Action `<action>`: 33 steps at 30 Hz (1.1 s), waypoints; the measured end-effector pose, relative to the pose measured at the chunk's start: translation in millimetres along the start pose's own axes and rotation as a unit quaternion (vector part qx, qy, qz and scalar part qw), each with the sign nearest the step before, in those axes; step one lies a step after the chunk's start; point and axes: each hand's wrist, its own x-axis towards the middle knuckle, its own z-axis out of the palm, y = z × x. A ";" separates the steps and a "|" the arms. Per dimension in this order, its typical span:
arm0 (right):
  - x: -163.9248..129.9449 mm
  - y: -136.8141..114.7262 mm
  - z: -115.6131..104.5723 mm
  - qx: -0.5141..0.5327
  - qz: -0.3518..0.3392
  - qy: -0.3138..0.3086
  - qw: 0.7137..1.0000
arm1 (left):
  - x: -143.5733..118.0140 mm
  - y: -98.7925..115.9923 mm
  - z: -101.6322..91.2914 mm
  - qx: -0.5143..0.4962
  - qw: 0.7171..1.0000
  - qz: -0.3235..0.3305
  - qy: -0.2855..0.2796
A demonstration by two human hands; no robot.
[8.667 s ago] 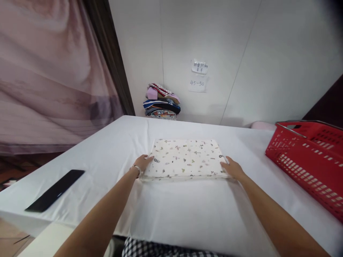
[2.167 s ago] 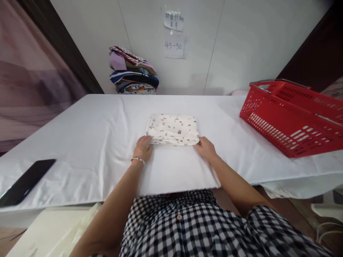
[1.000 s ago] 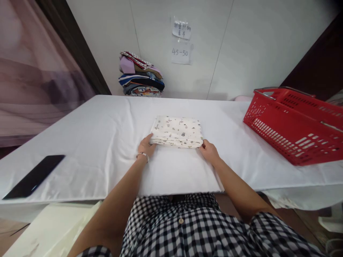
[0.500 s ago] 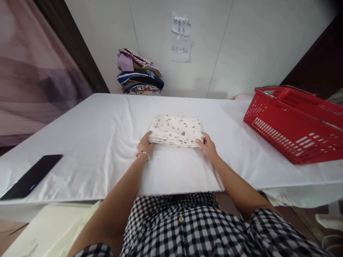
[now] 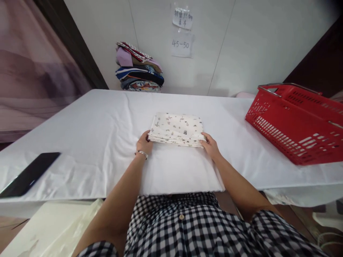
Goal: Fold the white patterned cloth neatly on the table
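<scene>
Fingers of my left hand [image 5: 144, 143] and right hand [image 5: 211, 146] pinch the near corners of the folded white patterned cloth [image 5: 177, 129] mid-table [image 5: 80, 142]; I grip evenly, keeping the layers squared.

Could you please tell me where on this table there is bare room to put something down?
Bare sheet lies between the phone and the folded cloth, and between that cloth and the red basket. It is crowded where both hands grip the cloth.

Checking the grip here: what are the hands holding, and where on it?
Both hold the folded printed cloth: left hand at its near left corner, right hand at its near right corner.
</scene>
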 end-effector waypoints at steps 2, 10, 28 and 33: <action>-1.4 -3.3 -1.4 0.003 -0.007 -0.003 1.000 | -1.1 -1.9 -0.9 -0.067 0.998 0.002 -0.003; -1.1 -4.2 1.0 -0.042 -0.044 0.003 0.998 | -4.8 0.9 -10.2 -0.222 0.974 -0.022 -0.026; -2.0 4.3 0.9 -0.202 -0.154 0.057 0.966 | -3.8 -9.6 -5.8 -0.041 0.993 0.098 0.043; -3.9 -0.8 2.5 -0.250 -0.313 0.067 0.914 | -8.7 -4.8 -17.9 0.138 0.946 0.292 0.010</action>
